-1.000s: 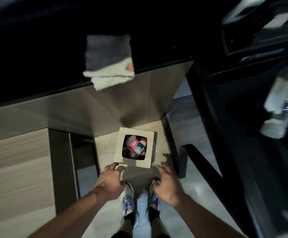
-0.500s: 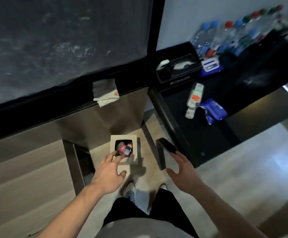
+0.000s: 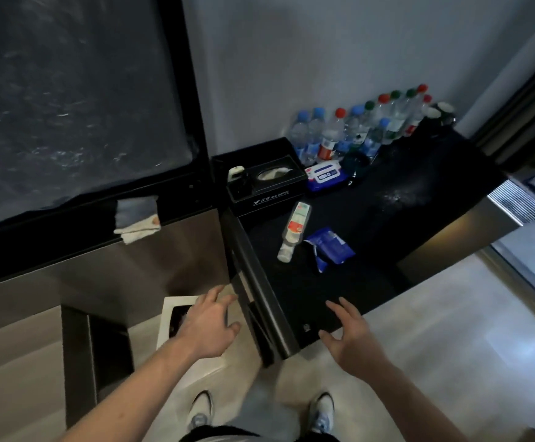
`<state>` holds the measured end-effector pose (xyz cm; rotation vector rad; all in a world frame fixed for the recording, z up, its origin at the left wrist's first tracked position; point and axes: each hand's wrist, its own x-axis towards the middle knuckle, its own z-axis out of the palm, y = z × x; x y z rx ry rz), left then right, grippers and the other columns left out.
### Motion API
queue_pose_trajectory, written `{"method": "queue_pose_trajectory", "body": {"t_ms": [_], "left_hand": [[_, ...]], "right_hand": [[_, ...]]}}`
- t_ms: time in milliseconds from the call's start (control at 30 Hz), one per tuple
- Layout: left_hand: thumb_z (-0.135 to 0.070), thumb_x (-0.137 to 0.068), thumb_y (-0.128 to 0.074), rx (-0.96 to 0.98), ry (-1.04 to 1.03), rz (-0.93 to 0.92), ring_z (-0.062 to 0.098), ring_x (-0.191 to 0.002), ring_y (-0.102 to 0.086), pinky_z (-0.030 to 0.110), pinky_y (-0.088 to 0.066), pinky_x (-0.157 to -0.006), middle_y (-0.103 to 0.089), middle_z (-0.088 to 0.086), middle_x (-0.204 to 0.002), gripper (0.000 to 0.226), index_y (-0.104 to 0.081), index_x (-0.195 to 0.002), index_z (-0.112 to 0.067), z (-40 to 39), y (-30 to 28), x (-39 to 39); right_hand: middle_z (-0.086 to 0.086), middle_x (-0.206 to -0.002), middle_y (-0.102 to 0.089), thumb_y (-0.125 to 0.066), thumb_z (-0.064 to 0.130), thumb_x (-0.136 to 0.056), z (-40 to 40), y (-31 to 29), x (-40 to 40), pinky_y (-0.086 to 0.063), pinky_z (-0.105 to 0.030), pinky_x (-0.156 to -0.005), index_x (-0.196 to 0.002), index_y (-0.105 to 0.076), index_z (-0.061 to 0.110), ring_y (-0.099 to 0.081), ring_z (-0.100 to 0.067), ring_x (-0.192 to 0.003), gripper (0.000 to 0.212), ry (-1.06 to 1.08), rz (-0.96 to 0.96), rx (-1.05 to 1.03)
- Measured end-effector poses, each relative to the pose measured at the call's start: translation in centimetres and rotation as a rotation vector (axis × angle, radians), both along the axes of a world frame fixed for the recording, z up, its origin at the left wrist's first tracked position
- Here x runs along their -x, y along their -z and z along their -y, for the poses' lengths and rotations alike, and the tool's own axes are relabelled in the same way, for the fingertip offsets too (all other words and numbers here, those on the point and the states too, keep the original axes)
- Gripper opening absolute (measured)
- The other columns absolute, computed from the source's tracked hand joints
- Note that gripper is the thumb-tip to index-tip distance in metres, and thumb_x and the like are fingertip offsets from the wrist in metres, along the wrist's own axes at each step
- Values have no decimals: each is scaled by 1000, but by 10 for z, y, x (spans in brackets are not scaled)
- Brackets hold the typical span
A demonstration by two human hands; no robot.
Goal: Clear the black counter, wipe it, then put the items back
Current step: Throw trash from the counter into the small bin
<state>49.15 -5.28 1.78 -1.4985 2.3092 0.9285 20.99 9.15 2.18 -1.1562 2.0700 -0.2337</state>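
The black counter (image 3: 387, 231) runs from the middle to the upper right. On it lie a clear bottle on its side (image 3: 294, 230), a crumpled blue wipes packet (image 3: 330, 247), a flat blue-and-white wipes pack (image 3: 325, 176), a black tissue box (image 3: 264, 183) and several water bottles (image 3: 355, 129) along the wall. A folded grey-and-white cloth (image 3: 137, 218) sits on the dark ledge to the left. My left hand (image 3: 207, 327) hovers, fingers spread, over a small white bin (image 3: 172, 314). My right hand (image 3: 352, 336) is spread and empty above the counter's near corner.
A dark glass panel fills the upper left above a steel-fronted ledge (image 3: 100, 269). A black frame post (image 3: 259, 301) divides the ledge from the counter. White specks lie on the counter's right part (image 3: 396, 196). Pale floor lies below, with my shoes (image 3: 202, 409) on it.
The view has lifted from the bin and swung right, bringing the counter into sight. Both hands have risen from near the bin; the right one has moved over to the counter corner.
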Motion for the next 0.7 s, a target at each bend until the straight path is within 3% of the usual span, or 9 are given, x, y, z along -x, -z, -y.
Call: {"method": "queue_pose_trajectory", "body": {"t_ms": [100, 167, 267, 400, 700], "left_hand": [[-47, -92, -63, -20, -67, -33, 28, -151, -27, 40, -30, -122, -20, 1, -167, 69, -37, -154, -34, -9, 0, 54], [-46, -91, -65, -41, -115, -48, 28, -151, -27, 40, -27, -123, -22, 2, -167, 68, -39, -153, -35, -16, 0, 87], [-43, -92, -66, -56, -156, -45, 28, -151, -27, 42, -28, -124, -21, 1, -167, 68, -37, -154, -35, -27, -2, 126], [-43, -92, -66, -85, -174, -27, 28, -153, -22, 42, -26, -125, -17, 2, -168, 72, -33, -156, -38, -36, 0, 152], [-39, -91, -65, -74, -143, 45, 32, -154, -18, 44, -28, -124, 2, 4, -171, 74, -30, -156, -42, 25, 20, 190]], "right_hand": [[13, -168, -13, -62, 40, -101, -3, -4, 51, -30, -39, -124, -155, -44, 29, -22, -20, -155, 57, -58, -18, -47], [18, -162, -13, -61, 39, -102, -2, -5, 80, -29, -38, -124, -151, -50, 24, -28, -18, -153, 52, -127, -35, -75], [2, -171, -15, -67, 41, -96, 6, 2, 114, -34, -36, -121, -159, -34, 32, -44, -23, -144, 72, -148, -63, -82], [0, -171, -16, -69, 37, -95, 29, 8, 139, -31, -38, -123, -161, -31, 31, -29, -27, -153, 76, -190, -68, -98], [1, -171, -16, -68, 36, -97, 62, 12, 175, -30, -36, -123, -161, -30, 31, -27, -24, -154, 75, -137, -89, -86]]}}
